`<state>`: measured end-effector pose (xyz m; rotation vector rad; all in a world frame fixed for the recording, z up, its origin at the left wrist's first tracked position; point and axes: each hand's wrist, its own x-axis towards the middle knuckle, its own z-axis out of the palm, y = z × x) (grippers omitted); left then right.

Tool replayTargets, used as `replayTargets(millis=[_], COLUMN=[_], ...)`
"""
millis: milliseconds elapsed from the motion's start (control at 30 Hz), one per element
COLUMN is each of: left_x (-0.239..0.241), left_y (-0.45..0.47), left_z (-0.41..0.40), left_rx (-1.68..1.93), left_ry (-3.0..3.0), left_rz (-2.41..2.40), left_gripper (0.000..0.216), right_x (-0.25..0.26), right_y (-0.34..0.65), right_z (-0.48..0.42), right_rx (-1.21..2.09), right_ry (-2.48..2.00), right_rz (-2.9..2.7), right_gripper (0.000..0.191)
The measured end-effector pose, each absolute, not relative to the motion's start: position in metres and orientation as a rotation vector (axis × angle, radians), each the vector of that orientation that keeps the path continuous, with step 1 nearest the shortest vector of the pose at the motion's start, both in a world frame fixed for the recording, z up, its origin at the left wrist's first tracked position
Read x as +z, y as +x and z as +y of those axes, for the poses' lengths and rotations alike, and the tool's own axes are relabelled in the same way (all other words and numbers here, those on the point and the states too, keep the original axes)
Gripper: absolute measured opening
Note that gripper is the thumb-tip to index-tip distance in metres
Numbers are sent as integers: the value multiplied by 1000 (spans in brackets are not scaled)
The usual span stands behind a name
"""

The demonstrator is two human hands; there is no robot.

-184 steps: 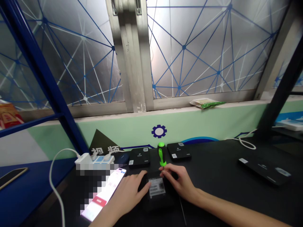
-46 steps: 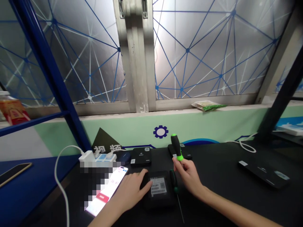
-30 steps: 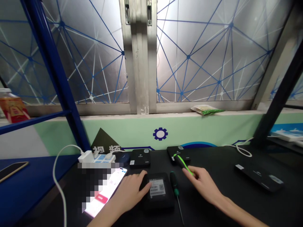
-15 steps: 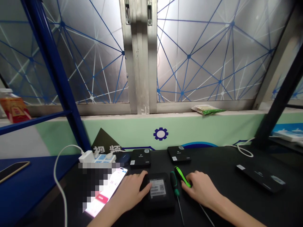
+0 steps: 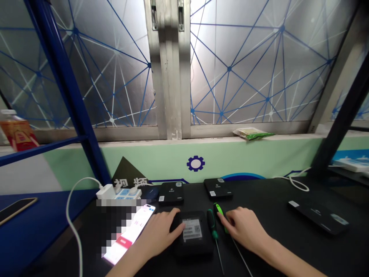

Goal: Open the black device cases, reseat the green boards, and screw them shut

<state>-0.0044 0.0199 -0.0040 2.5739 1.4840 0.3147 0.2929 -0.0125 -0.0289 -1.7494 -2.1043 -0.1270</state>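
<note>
My left hand [image 5: 162,230] grips the left side of a black set-top box [image 5: 197,246], its thumb lying by the white printed label on top. To the right of this box lies a dark green screwdriver [image 5: 212,223], its shaft pointing toward me, touched by neither hand. My right hand [image 5: 245,227] is closed on the handle of a second screwdriver, bright green and black [image 5: 219,211], with a finger stretched along the handle. The shaft of that one also points toward me, flat on the black table.
Two more black boxes [image 5: 171,193] stand at the back, and another [image 5: 318,216] lies at the right. A lit phone [image 5: 131,234], partly pixelated, is left of my left hand. Behind it sits a power strip [image 5: 127,193] with a white cable [image 5: 70,219].
My right hand has shifted its hold on the bright green screwdriver, a finger now reaching farther up the handle. The shaft has swung slightly left. My left hand stays on the box.
</note>
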Motion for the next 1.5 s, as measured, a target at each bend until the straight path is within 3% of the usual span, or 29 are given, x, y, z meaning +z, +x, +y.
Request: replayTargets(millis=[333,467,667,733,933,1167,1500], left_x=[2,4,14,18,20,9,15], left_y=[-5,-5,-3,-3,-3,-8,-5], left_z=[23,24,21,20,17,18,10], left_rx=[311,317,398,421,571,870,1133], left_ry=[2508,2445,2469,2486,2586,2761,2804], left_rz=[1457,1428,1382,1374,1316,1217,1067], left_gripper=[45,40,39,39,45,49,17], right_x=[5,8,1,-2,-12,-11,-8], right_y=[274,269,266,264,260,253,250], right_z=[-3,2,3,3,0,-3,-8], right_rx=[35,108,317,384,548,669,655], right_ry=[-1273,-1174,-1178,-1200,-1139,-1062,-977], right_rz=[-2208,-2274,-2243,-2194,-1984,-1855,-1859], right_gripper=[21,25,62,66,40,45,28])
